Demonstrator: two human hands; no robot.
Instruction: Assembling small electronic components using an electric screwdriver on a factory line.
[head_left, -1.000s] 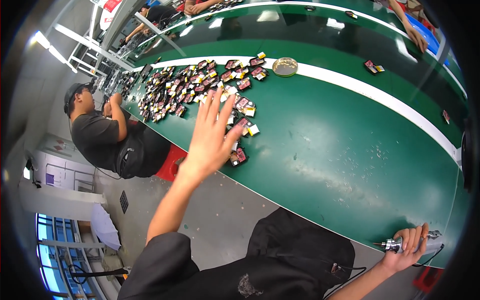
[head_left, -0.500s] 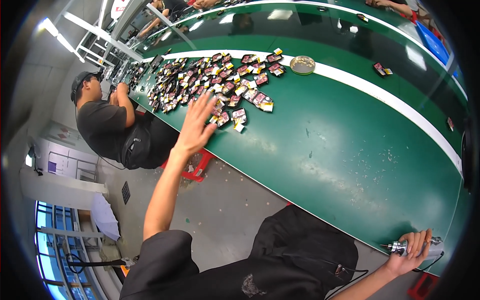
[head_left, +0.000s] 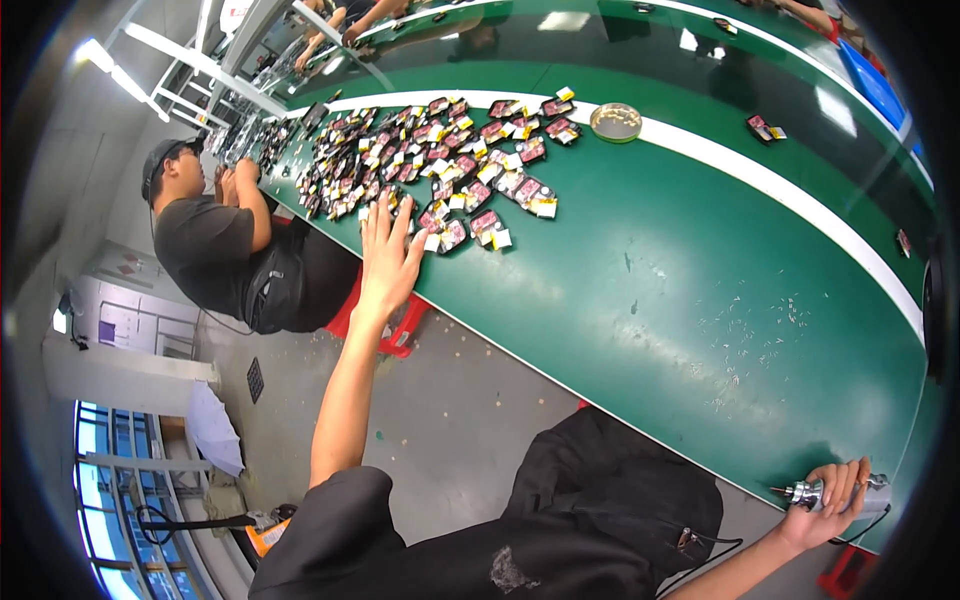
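My left hand is open, fingers spread, over the near edge of a heap of small black devices with pinkish faces and white-and-yellow tabs. Its fingertips overlap the nearest pieces in view; whether they touch is unclear. Low on the right, at the bench edge, my right hand wraps round an electric screwdriver with a silver nose and grey body. The bit points left, and a dark cord hangs from the tool's rear.
A round dish of small pieces sits by the white strip of the green bench. Tiny slivers lie scattered to the right. A seated co-worker works at the left, beside a red stool. One device rests beyond the strip.
My left hand has drawn slightly left and nearer to me, off the closest devices. The right hand keeps its hold on the screwdriver. The view has shifted a little.
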